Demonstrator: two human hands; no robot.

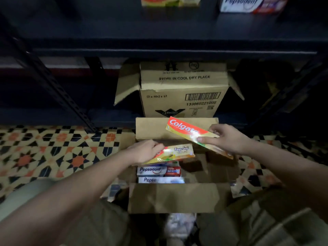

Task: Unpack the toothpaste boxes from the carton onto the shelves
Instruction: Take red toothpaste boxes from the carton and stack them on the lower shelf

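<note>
An open brown carton (174,197) stands on the floor between my knees. My right hand (229,139) grips a red and gold Colgate box (186,129), lifted above the carton's far flap. My left hand (143,151) grips a second gold Colgate box (177,153) at the carton's mouth, tilted over the contents. Below it lie two white Pepsodent boxes (158,171) inside the carton. The carton's right half is dark. On the upper shelf sit a Colgate box (170,1) and a Pepsodent box (248,4).
A dark metal shelf rack (159,50) rises in front of me, with a slanted upright (53,89) at left. A large printed cardboard box (182,96) with open flaps stands on the low shelf behind the carton. Patterned floor tiles (53,153) spread on both sides.
</note>
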